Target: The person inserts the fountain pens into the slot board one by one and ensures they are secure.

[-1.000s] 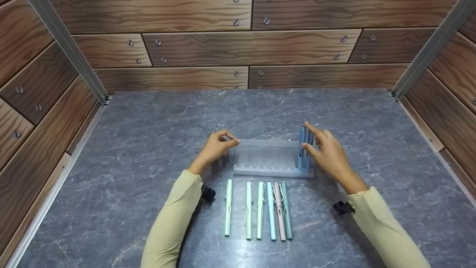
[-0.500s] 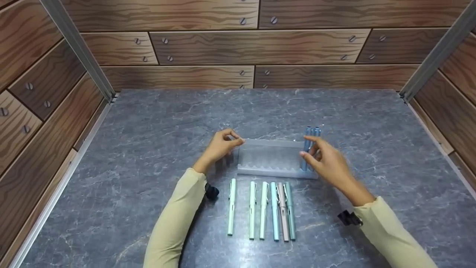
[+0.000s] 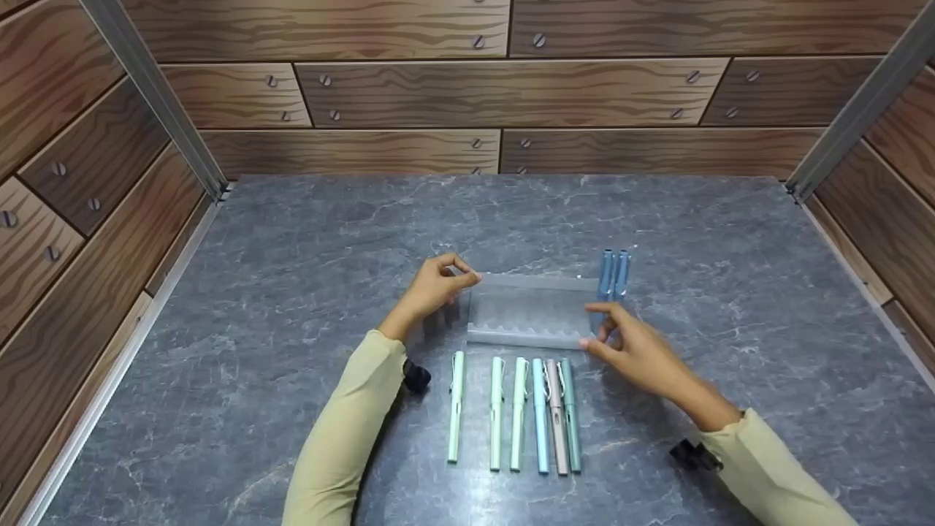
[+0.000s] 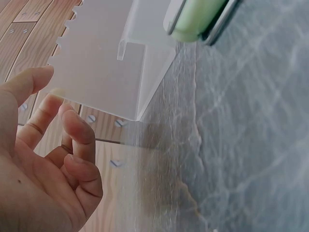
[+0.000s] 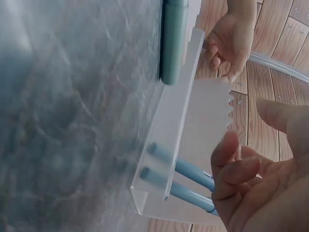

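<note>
A clear plastic pen rack with a scalloped edge stands mid-table. My left hand pinches its upper left corner between thumb and index finger, as the left wrist view also shows. Two blue pens lean upright side by side in the rack's right end; in the right wrist view their lower ends sit behind the front lip. My right hand hovers in front of these pens with thumb and index finger apart, holding nothing. It hides the pens' lower parts in the head view.
Several capped pens lie in a row before the rack: light green pens, a light blue pen, a grey-brown pen and a dark teal pen. Wood-patterned panels enclose the grey marbled table at back and sides.
My right hand has come down from the blue pens' tops toward the rack's front lower edge, away from the pens. My left hand keeps its pinch on the rack's corner.
</note>
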{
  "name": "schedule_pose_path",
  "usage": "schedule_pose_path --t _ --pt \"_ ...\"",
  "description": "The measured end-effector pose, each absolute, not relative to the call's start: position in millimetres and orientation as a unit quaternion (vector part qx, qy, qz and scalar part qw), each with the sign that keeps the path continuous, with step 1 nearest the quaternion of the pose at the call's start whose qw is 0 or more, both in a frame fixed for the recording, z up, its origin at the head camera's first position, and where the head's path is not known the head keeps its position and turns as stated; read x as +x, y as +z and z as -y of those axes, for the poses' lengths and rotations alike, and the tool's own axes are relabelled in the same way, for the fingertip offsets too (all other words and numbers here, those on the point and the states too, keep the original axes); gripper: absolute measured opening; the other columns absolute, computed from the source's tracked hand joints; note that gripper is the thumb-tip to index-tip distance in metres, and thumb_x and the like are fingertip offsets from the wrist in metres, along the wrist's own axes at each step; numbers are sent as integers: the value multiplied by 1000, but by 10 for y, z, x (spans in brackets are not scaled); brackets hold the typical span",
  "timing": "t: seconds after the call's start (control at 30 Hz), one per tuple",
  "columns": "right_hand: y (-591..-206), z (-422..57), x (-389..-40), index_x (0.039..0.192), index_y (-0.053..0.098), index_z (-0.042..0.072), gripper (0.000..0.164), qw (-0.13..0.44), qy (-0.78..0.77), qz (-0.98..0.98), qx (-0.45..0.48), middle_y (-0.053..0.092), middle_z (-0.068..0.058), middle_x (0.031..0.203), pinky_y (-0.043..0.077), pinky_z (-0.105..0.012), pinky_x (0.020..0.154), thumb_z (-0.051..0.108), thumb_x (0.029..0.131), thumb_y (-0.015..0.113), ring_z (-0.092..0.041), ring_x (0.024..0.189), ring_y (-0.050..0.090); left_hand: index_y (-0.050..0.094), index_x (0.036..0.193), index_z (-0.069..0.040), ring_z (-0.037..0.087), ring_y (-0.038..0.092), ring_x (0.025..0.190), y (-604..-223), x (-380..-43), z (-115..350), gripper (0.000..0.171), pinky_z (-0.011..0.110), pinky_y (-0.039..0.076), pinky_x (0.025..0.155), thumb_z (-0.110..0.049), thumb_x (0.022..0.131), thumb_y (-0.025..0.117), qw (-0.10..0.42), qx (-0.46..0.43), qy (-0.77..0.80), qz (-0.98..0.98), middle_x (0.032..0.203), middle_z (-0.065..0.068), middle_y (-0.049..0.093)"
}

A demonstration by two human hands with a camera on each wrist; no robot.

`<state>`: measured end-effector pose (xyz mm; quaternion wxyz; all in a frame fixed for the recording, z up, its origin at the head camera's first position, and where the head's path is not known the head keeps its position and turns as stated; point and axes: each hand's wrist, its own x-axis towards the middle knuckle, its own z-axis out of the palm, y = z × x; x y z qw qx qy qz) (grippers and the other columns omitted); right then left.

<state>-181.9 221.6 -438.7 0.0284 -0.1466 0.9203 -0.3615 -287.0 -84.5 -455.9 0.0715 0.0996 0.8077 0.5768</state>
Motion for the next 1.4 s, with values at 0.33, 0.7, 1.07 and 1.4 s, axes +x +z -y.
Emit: schedule_pose_path --t 0.33,0.7,1.07,1.4 --pt "-4481 -2221 -1678 142 30 -1 73 106 -409 -890 -174 56 -10 93 45 -22 52 28 89 69 -5 61 49 65 87 -11 9 43 50 -4536 -2863 849 14 23 40 50 -23 86 72 63 103 580 -805 62 -2 50" --pt "-4592 -2209 -1623 138 34 -3 69 144 -418 -877 -189 53 -7 89 44 -21 52 28 88 71 -3 61 47 66 88 -11 8 42 50 -4544 -2865 863 14 24 39 50 -24 86 72 64 105 581 -805 61 -2 51" --pt "-4600 -2176 -1616 139 34 -2 73 171 -375 -891 -191 54 -5 86 43 -22 56 34 87 71 -9 65 47 65 88 -12 9 44 54 -4570 -2867 857 12 27 42 53 -23 87 71 73 103 582 -804 72 11 60" --pt "-4612 -2148 -1601 141 35 -3 78 175 -344 -903 -188 57 -8 90 41 -25 60 38 86 72 -13 69 48 65 87 -12 8 43 53 -4578 -2875 843 12 23 41 49 -22 87 71 68 107 581 -804 68 5 57"
